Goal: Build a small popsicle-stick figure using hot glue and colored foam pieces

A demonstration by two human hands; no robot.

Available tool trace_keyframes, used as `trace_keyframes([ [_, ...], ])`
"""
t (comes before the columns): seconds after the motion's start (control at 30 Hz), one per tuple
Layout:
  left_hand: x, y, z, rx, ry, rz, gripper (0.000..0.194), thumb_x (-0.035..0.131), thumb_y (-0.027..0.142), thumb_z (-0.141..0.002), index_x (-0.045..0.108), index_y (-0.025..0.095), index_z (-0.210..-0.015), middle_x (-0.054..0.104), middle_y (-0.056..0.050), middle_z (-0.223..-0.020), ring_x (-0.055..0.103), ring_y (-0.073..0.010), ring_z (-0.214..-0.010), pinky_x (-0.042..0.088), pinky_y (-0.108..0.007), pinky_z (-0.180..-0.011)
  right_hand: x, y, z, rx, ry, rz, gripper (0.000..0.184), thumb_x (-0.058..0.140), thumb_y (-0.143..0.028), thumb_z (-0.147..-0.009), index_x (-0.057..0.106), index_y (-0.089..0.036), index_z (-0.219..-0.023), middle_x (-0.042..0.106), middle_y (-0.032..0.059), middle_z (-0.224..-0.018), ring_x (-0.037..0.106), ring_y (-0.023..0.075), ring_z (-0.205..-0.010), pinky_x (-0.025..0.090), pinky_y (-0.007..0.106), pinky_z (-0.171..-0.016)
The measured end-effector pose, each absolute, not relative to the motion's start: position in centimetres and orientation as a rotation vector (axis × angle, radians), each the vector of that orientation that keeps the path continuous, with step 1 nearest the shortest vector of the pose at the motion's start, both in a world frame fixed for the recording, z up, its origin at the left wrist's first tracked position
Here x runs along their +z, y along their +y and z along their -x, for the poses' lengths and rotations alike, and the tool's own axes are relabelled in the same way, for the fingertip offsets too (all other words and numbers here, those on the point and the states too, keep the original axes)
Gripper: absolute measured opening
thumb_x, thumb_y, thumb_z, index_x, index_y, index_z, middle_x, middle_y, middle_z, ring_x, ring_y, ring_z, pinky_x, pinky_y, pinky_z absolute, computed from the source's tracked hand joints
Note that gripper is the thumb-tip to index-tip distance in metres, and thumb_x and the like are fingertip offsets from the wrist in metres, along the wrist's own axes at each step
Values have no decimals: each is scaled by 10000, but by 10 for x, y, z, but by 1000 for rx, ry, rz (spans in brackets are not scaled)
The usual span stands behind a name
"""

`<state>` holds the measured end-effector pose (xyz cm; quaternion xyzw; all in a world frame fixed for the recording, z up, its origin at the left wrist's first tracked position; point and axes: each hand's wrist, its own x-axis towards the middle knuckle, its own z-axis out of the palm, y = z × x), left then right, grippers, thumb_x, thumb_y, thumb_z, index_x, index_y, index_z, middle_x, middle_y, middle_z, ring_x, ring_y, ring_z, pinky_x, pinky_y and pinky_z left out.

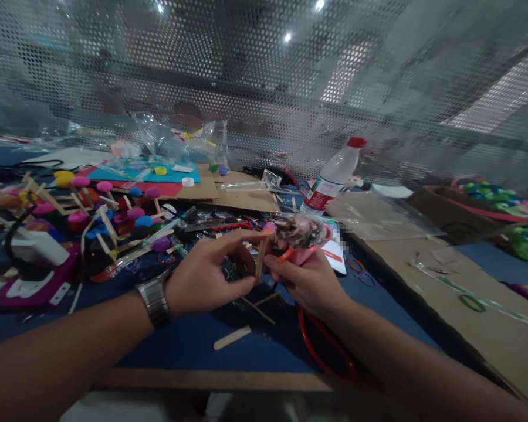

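My left hand [206, 272], with a metal watch on its wrist, pinches a wooden craft stick [260, 261] upright between thumb and fingertips. Closed around a pink glue gun [303, 234] is my right hand [319, 284]; the gun's top looks smeared and grey. Its orange front part is close to the stick, though I cannot tell whether they touch. A red cord [308, 334] loops down below the right hand. Under my hands, a flat craft stick [232, 338] lies near the table's front edge, and thinner sticks [259, 308] cross behind it.
On the left is a heap of sticks with coloured caps [134, 214], beside a purple-and-white device [39, 275]. Behind my hands stands a red-capped bottle [334, 179]. A phone [335, 258] lies partly hidden by my right hand. Cardboard [444, 293] covers the right side; perforated mesh [246, 76] rises behind.
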<state>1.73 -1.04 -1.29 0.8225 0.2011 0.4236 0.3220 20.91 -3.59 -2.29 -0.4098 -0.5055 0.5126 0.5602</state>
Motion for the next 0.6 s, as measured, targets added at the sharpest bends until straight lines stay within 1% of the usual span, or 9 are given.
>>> trace_keyframes([
  [0.17,-16,-9,-17,1141,534,-2187,632,730,32,-741,586,188,-1337,778,23,-796,721,-125,-705,566,-228,-733,-27,-35,-211,1191,-1277,948,260,821,-334,-722,601,-197,-735,546,-56,-545,450,82,-450,356,229,-439],
  [0.33,-17,-10,-17,1163,526,-2224,642,738,24,-728,592,199,-1328,774,25,-795,720,-123,-702,550,-215,-708,-24,-36,-210,1179,-1321,964,252,793,-329,-727,576,-203,-713,526,-60,-518,433,87,-443,351,240,-442],
  [0.53,-18,-9,-18,1196,462,-2225,606,733,60,-757,585,205,-1327,774,7,-816,721,-131,-695,555,-216,-687,-17,-39,-210,1104,-1456,995,297,730,-306,-770,510,-212,-593,504,-47,-499,444,97,-459,382,262,-479],
  [0.6,-17,-9,-18,1187,468,-2226,605,730,67,-757,585,212,-1326,775,6,-823,721,-135,-694,555,-222,-681,-17,-39,-210,1105,-1441,981,279,722,-292,-769,512,-214,-603,503,-50,-503,438,97,-460,380,264,-482],
])
